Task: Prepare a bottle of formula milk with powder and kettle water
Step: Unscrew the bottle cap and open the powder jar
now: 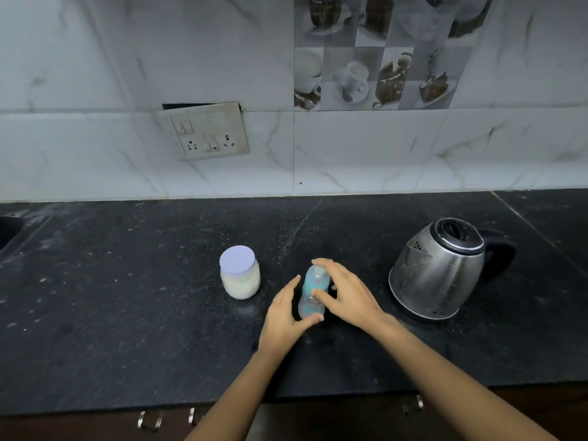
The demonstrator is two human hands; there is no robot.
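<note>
- The scene was a dark speckled stone counter (127,313) against a wall of white marbled tiles (381,148). A tilted switch-and-socket plate (206,132) was set in that wall, with a panel of picture tiles (375,58) showing cups and cakes up to the right.
- The baby bottle (313,294), pale blue and translucent, stood near the middle of the counter, a little toward its front edge. It sat between the powder jar (240,276) on its left and the steel kettle (439,268) on its right, touching neither.
- Your left hand (286,310) came in from below with the forearm angled up and to the right. Its thumb pressed against the bottle's lower end and its fingers reached up along the bottle's left side, so it held the base.
- Your right hand (345,292) arched over the bottle from the right. Its fingers curled over the cap end and its thumb lay on the bottle's middle, so it gripped the upper part.
- The powder jar had its white lid on, with pale powder showing through the wall.
- The kettle's lid was down (its black handle pointed away to the right).
- A sink's corner (8,227) showed at the far left edge, and metal cabinet handles (149,420) showed below the counter front.
</note>
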